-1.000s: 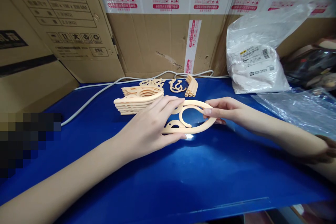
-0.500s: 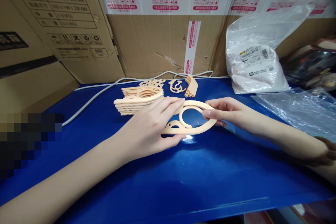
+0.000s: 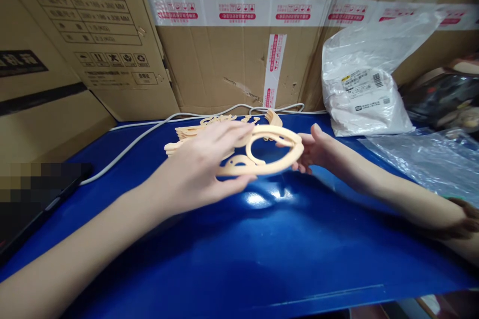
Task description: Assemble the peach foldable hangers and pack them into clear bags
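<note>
My left hand [image 3: 200, 167] is closed around one end of a cream plastic folding hanger [image 3: 282, 163], fingers over the top and thumb beneath. The hanger is raised above the blue table, folded into a loop with a curved inner piece. At its rounded right end is my right hand [image 3: 316, 152], thumb lifted and fingers apart behind the tip; whether a fingertip touches it I cannot tell. Behind my left hand, a stack of similar folded hangers [image 3: 183, 133] is partly hidden. Farther back lie small cream hooks [image 3: 220, 119] and a bundle of curved cream pieces [image 3: 275, 118].
The blue table [image 3: 239, 249] backs onto cardboard boxes [image 3: 217, 65]. A white cable [image 3: 130, 153] runs along the left and back. On the right are a white plastic bag [image 3: 368, 94] and a clear plastic sheet [image 3: 430, 154]. A dark device [image 3: 48, 207] sits at left.
The hanger has risen slightly and shifted left with my left hand. My right hand has let go of its right end, its thumb now raised. The camera view has tilted slightly.
</note>
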A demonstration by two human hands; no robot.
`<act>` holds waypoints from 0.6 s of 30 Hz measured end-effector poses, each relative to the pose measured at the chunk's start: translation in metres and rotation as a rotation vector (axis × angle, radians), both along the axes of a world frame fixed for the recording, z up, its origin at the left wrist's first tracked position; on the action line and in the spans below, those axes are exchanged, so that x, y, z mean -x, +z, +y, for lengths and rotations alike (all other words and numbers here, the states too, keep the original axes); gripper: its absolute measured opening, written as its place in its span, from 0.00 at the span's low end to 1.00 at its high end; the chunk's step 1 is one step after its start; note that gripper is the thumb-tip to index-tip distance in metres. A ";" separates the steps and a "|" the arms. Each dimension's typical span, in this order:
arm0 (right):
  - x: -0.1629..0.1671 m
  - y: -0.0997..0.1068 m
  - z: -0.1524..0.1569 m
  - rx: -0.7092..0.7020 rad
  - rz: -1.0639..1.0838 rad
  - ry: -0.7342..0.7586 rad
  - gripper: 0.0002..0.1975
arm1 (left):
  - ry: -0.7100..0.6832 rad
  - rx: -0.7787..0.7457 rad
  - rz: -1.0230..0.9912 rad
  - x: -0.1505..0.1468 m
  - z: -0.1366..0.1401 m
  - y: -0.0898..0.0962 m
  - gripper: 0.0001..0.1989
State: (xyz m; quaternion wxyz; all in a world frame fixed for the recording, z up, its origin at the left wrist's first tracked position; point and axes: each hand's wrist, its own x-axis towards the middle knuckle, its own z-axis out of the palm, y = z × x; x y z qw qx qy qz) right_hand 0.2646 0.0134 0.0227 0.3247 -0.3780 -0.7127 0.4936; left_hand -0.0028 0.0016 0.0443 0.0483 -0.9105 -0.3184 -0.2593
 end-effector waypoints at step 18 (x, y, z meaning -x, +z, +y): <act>0.000 -0.005 -0.008 -0.640 -0.785 0.204 0.25 | 0.421 0.465 0.000 0.069 0.043 0.031 0.42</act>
